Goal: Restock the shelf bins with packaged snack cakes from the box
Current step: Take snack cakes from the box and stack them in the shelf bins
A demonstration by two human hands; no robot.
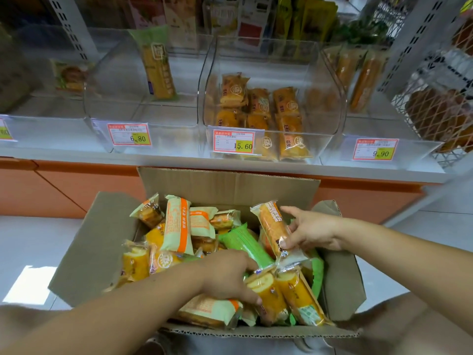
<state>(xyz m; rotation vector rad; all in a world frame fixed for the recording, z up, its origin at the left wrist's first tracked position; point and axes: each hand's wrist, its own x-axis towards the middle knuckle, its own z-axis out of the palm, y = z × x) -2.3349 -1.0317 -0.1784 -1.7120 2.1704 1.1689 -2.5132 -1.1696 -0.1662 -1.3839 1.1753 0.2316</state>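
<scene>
Our right hand (pixel 309 230) pinches the long orange plastic-wrapped cake (pixel 271 228), its axis pointing toward the clear plastic shelf bins (pixel 320 144) ahead; we cannot tell our left hand's (pixel 227 275) grip.

I see a pale tiled floor (pixel 30 242) with a bright patch of light (pixel 30 284) at left. An orange base panel (pixel 64 185) runs under the white shelf (pixel 76 156). Grey perforated uprights (pixel 73 24) rise behind, and a wire mesh rack (pixel 435 106) stands at right.
</scene>
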